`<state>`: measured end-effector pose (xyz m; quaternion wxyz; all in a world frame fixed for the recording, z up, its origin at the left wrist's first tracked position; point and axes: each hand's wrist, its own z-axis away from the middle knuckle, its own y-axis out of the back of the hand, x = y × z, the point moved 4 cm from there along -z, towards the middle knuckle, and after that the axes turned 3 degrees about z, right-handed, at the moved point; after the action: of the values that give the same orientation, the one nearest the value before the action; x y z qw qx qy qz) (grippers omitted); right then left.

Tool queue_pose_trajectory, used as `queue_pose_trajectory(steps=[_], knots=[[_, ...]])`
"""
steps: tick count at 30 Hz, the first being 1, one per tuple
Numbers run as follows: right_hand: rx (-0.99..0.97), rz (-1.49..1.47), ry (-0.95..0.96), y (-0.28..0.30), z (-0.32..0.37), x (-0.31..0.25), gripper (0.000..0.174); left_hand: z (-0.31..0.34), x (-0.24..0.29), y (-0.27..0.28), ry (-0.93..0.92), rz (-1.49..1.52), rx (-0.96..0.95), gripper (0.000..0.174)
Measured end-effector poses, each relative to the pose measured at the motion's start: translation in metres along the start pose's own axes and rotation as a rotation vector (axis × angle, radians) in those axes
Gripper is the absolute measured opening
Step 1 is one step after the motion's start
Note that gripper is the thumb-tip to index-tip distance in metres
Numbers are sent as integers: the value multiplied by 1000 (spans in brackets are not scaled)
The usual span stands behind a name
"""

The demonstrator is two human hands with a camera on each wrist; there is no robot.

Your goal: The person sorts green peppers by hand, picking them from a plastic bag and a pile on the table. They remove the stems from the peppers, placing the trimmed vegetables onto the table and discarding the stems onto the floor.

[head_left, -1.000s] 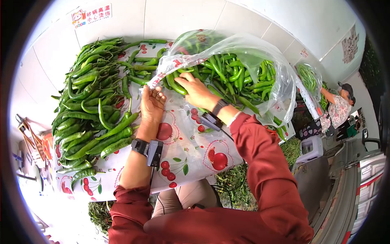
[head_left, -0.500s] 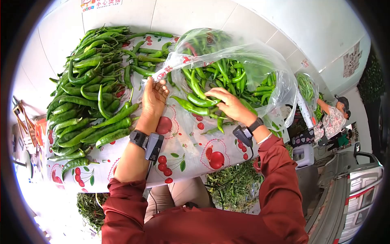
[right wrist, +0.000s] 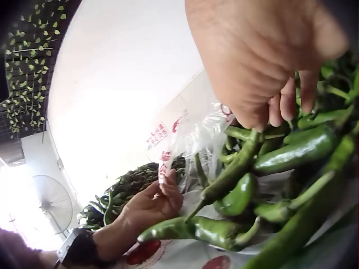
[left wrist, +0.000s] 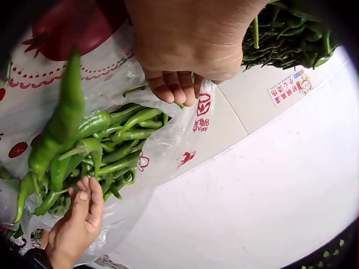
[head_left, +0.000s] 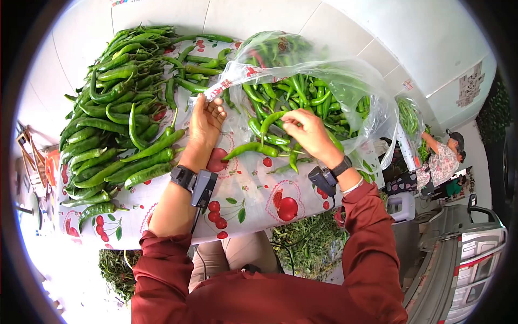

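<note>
My left hand pinches the red-printed edge of a clear plastic bag, thumb up and fingers curled. At the bag's mouth, my right hand pinches one end of a green chili pepper; in the right wrist view this pepper slants down from the fingertips, stem end lowest. Below that hand, a few loose peppers lie at the bag's opening. Many more green peppers fill the bag behind it. The right fingertips are partly hidden in the right wrist view.
A large heap of green peppers lies stacked at the table's left. Several loose ones lie between heap and bag. A fruit-patterned cloth covers the table, against a tiled wall. Another person is at the right.
My right hand has drawn back from inside the bag, bringing several peppers to its mouth, and now pinches one of them. My left hand keeps hold of the bag's edge.
</note>
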<state>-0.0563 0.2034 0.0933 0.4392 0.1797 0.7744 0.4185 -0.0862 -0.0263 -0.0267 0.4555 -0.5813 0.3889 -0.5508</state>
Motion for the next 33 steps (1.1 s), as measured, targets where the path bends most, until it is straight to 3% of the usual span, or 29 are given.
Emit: queue_pose_trajectory(steps=[1, 2, 4, 5, 10, 16, 20, 22, 28, 30, 33], knots=[[-58, -26, -12, -9, -1, -9, 18, 0, 0, 0, -1, -4, 2, 26], [-181, 151, 7, -16, -2, -17, 27, 0, 0, 0, -1, -9, 3, 26], [-243, 510, 73, -35, 5, -22, 40, -1, 0, 0, 3, -6, 12, 26], [-270, 542, 37, -42, 7, -24, 48, 0, 0, 0, 4, -2, 20, 26], [-214, 509, 39, -53, 9, -16, 45, 0, 1, -1, 4, -3, 3, 26], [-354, 553, -21, -37, 16, -26, 42, -2, -1, 2, 5, 14, -5, 26], [-207, 574, -10, -14, 11, -21, 40, -2, -1, 2, 12, 7, 1, 25], [-65, 420, 16, 0, 7, -20, 40, -1, 0, 1, 11, 2, -2, 25], [-48, 509, 3, -3, -1, 13, 48, -3, -2, 3, 20, 7, -16, 24], [-133, 495, -183, -10, -2, 23, 50, -3, 0, 2, 19, 0, -19, 24], [-105, 539, -163, -15, -6, 30, 48, -3, -1, 3, 26, 3, 6, 24]])
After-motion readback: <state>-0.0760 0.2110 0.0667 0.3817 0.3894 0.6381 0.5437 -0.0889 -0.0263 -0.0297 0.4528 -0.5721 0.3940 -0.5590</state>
